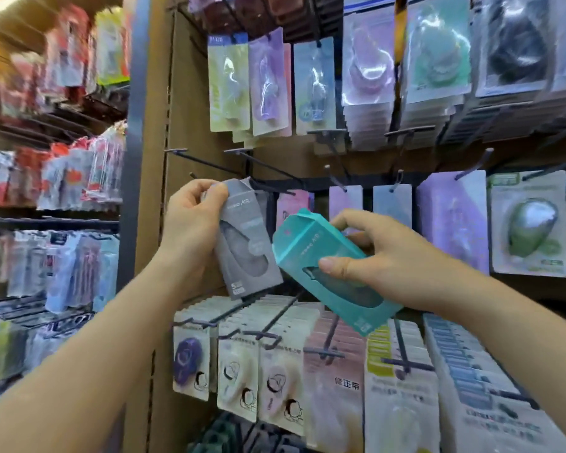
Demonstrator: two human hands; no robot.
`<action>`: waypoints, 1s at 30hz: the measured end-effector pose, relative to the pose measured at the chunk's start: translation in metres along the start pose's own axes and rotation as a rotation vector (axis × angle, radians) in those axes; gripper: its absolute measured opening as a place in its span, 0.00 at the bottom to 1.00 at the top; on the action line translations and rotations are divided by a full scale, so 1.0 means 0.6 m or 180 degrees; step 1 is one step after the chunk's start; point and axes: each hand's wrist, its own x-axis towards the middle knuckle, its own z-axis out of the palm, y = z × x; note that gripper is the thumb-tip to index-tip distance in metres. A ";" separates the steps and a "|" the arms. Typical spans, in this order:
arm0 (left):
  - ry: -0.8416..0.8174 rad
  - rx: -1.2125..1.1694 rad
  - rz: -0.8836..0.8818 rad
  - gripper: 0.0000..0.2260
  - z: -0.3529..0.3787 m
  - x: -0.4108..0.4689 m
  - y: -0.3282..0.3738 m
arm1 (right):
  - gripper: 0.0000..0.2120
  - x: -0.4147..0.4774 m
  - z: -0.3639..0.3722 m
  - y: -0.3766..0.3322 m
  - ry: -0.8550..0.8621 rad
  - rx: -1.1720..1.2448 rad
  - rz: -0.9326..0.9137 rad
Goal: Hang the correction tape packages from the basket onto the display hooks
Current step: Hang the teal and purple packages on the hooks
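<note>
My left hand (190,220) grips a grey correction tape package (247,243) by its upper left edge and holds it upright, its top at the tip of a black display hook (262,184) on the brown pegboard. A teal correction tape package (327,273) lies tilted in my right hand (373,259), thumb across its front and fingers behind, just right of and below the grey one. The two packages touch or overlap at their edges. The basket is out of view.
Bare black hooks (190,158) stick out above my left hand. Rows of hung packages (366,76) fill the hooks above, to the right (530,223) and below (275,361). A grey upright post (133,158) splits this panel from a blurred shelf bay (56,191) on the left.
</note>
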 end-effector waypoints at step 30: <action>-0.0893 0.0190 -0.0340 0.06 -0.090 0.192 -0.042 | 0.12 0.217 0.183 -0.044 -0.1070 0.0594 0.0114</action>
